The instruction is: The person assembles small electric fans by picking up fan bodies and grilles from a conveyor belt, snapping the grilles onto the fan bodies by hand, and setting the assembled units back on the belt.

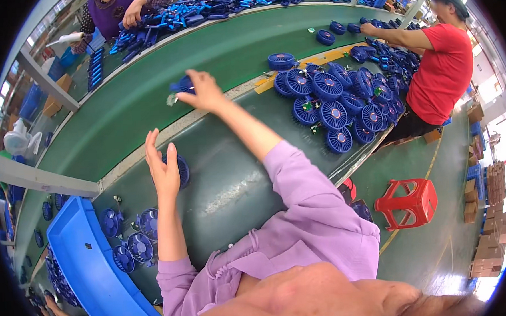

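Observation:
Over the green conveyor belt (241, 50), my right hand (205, 93) grips a dark blue fan head (184, 85). A small green circuit board (171, 99) dangles beside it. My left hand (165, 173) is raised above the dark worktop (235, 153), fingers and thumb stretched apart. Partly hidden behind it is another blue round fan head (183, 172); whether they touch I cannot tell. Several open-framed blue fan parts (140, 247) lie left of my left forearm. A heap of blue fan heads (334, 115), some with small boards, covers the worktop's right end.
A blue plastic tray (86, 247) borders the worktop at left. Beyond the belt, a person in purple (111, 16) handles blue parts. A person in a red shirt (442, 62) works at right, reaching to the belt. A red stool (409, 203) stands on the floor.

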A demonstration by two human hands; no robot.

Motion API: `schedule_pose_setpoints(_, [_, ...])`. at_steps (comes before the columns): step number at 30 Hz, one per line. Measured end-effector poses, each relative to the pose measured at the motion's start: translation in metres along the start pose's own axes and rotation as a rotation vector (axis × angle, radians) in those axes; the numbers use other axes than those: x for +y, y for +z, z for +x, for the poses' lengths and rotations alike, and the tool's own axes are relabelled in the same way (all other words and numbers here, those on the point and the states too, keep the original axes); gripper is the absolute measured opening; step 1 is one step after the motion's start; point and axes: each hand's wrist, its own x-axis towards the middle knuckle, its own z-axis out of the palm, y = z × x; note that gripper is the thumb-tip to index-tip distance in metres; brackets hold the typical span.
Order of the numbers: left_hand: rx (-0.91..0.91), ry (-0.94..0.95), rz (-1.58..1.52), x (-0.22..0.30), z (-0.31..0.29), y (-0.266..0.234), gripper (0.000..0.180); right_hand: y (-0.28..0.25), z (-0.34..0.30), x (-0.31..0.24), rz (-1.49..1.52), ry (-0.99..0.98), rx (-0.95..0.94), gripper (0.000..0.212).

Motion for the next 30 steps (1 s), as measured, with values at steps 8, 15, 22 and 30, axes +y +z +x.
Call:
schedule_pose_setpoints(8, [0.070,-0.015,0.162,-0.003,-0.041,-0.081,0.031,-0.142,0.070,0.097,-0.928,0.671,-0.149,0.071])
schedule_pose_setpoints(15, [0.260,-0.095,0.411,0.004,-0.077,-0.145,0.025,-0.143,0.082,0.163,-0.928,0.495,-0.397,0.070])
schedule_pose_setpoints(22, [0.410,-0.068,0.737,-0.015,-0.094,-0.198,0.024,-0.081,0.066,0.097,-0.419,-0.315,-0.054,0.046])
schedule_pose_setpoints(30, [0.033,0.043,1.046,-0.086,-0.061,-0.235,0.037,-0.025,-0.093,-0.127,0.058,-0.641,-0.879,0.084])
